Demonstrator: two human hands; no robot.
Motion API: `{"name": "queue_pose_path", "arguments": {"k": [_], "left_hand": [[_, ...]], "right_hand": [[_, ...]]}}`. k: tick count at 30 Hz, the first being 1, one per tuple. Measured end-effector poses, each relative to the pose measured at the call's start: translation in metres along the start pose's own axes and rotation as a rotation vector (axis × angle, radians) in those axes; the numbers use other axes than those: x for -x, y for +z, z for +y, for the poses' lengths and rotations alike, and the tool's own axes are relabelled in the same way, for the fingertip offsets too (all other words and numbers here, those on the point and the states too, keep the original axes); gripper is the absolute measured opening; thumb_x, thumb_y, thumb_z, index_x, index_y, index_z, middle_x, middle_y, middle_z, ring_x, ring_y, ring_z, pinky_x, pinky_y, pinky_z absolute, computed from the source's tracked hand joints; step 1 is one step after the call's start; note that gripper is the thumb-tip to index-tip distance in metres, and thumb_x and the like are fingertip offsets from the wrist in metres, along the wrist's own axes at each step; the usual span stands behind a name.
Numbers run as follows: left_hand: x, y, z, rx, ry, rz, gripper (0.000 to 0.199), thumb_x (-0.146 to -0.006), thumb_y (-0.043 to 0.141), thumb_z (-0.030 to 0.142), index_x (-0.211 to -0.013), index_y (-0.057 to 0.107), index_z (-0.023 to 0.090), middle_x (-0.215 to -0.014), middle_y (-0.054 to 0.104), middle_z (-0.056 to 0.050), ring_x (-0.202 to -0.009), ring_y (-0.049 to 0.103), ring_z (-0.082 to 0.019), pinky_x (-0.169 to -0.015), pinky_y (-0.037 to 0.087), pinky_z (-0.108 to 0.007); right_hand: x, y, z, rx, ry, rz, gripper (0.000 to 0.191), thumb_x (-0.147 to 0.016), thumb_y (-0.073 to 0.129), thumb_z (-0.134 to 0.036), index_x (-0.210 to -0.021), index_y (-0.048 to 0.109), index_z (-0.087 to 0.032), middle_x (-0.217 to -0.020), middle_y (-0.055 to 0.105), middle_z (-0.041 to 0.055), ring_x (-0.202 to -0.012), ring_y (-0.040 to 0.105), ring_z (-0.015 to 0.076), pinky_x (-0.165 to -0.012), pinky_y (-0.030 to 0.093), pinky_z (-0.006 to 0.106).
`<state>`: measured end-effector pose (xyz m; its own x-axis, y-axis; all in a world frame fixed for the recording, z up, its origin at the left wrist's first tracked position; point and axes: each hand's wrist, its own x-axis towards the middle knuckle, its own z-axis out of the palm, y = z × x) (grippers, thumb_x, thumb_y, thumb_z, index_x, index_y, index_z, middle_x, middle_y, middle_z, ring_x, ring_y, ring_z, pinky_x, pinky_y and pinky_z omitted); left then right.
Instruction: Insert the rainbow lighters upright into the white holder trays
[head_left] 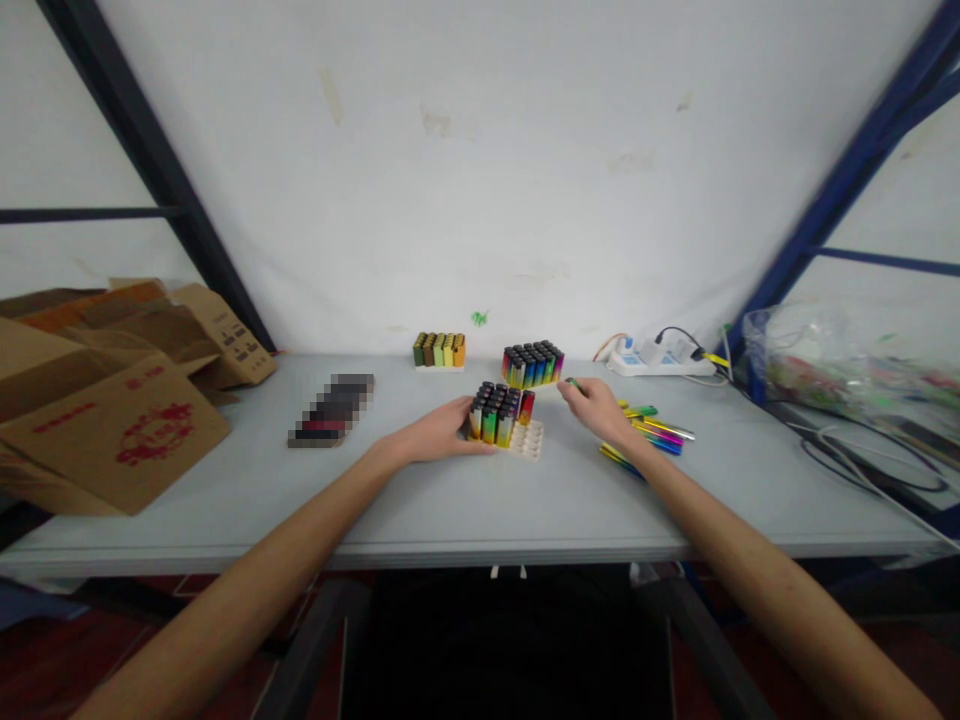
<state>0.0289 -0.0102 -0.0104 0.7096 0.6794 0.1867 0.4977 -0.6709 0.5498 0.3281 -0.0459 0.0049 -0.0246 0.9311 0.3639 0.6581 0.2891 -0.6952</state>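
Observation:
Rainbow-coloured lighters [491, 415] with dark tops stand upright, packed together at the left of a white holed tray [529, 441]. One red lighter [527, 407] stands slightly apart in it, and several holes at the right hold nothing. My left hand [442, 431] curls round the tray's left side, thumb in front and fingers behind, gripping the lighters there. Right of the tray, my right hand [592, 407] is closed in a pinch on a small lighter [572, 382]; only a green and dark end of it shows. Loose shiny lighters [660, 433] lie beside and beyond my right wrist.
Near the wall stand a full block of rainbow lighters [533, 364] and a block of green and yellow lighters [439, 350]. A blurred-out flat object [332, 410] lies left. Cardboard boxes [112, 420] crowd the left end; a power strip [664, 359], cables [862, 450] and plastic bags [817, 350] sit right.

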Motion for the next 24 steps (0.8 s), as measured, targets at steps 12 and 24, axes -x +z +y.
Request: {"name": "queue_pose_path", "arguments": {"k": [12,24], "left_hand": [[-0.0002,0.0005,-0.0010,-0.005,0.009,0.004,0.072,-0.078,0.076,0.066,-0.130,0.061,0.018,-0.132,0.066,-0.012,-0.121,0.064,-0.033,-0.108,0.048,-0.042],[-0.0004,0.0009,-0.0009,-0.009,0.015,0.001,0.074,-0.078,0.077,0.064,-0.133,0.059,0.017,-0.135,0.065,-0.012,-0.124,0.062,-0.034,-0.111,0.047,-0.042]], "right_hand": [[0.0006,0.0051,-0.0025,0.092,-0.001,-0.009,0.037,-0.086,0.039,-0.051,-0.061,0.038,-0.023,-0.059,0.040,-0.0017,-0.057,0.041,0.0148,-0.058,0.027,0.030],[0.0039,-0.0036,-0.0068,0.126,-0.311,-0.115,0.040,-0.106,0.038,-0.051,-0.090,0.058,-0.020,-0.085,0.064,0.0052,-0.079,0.059,0.0198,-0.076,0.044,0.032]]}}
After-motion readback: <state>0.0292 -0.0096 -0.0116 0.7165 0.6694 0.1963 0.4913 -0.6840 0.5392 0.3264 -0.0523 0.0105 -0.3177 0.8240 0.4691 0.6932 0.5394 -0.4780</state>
